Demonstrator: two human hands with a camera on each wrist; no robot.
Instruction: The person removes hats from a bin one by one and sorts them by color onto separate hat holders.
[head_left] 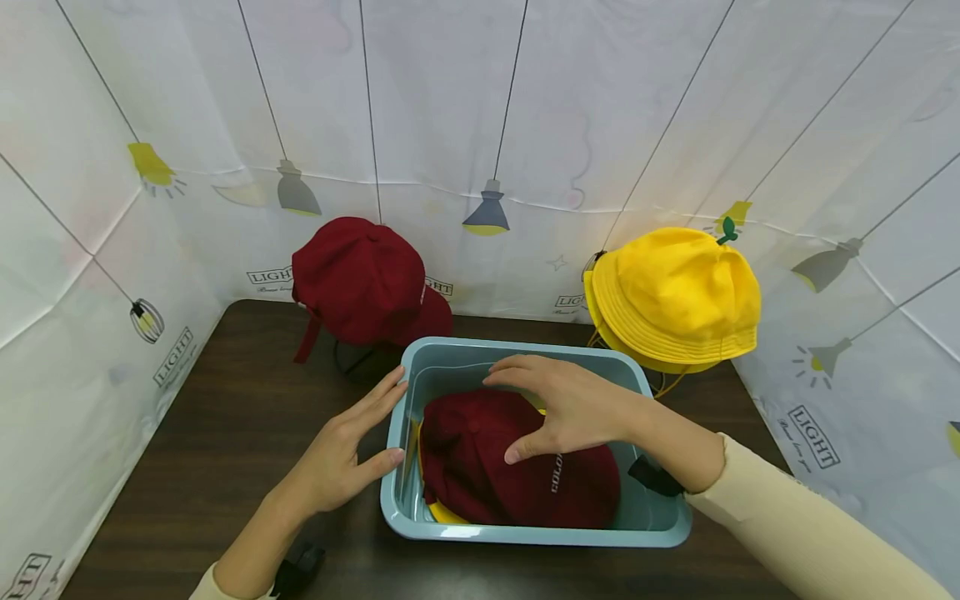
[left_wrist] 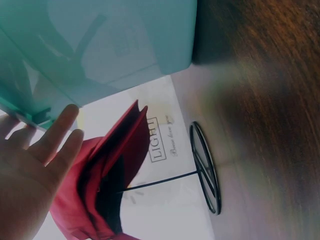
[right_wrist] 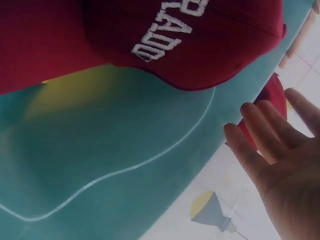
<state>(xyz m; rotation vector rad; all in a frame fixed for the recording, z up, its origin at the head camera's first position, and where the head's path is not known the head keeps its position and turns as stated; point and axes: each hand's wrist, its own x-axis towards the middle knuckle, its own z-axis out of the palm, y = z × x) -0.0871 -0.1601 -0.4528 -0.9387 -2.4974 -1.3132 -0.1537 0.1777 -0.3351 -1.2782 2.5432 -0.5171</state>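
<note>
A dark red baseball cap [head_left: 480,450] with white lettering lies in the light blue plastic bin [head_left: 536,537], on top of something yellow [head_left: 448,513]. Over the cap hovers my right hand [head_left: 570,404], its fingers spread and loosely bent, holding nothing. My left hand [head_left: 341,454] is at the bin's left wall, fingers extended near the rim; whether they touch it is hard to tell. In the right wrist view the cap [right_wrist: 200,45] shows its embroidered letters, and the right hand [right_wrist: 295,165] appears apart from it.
Behind the bin, a second dark red cap [head_left: 360,283] sits on a wire stand [left_wrist: 205,167] at the left. A yellow bucket hat [head_left: 667,292] with a green sprout rests at the back right. The dark wooden table [head_left: 202,450] meets a printed white curtain [head_left: 420,100].
</note>
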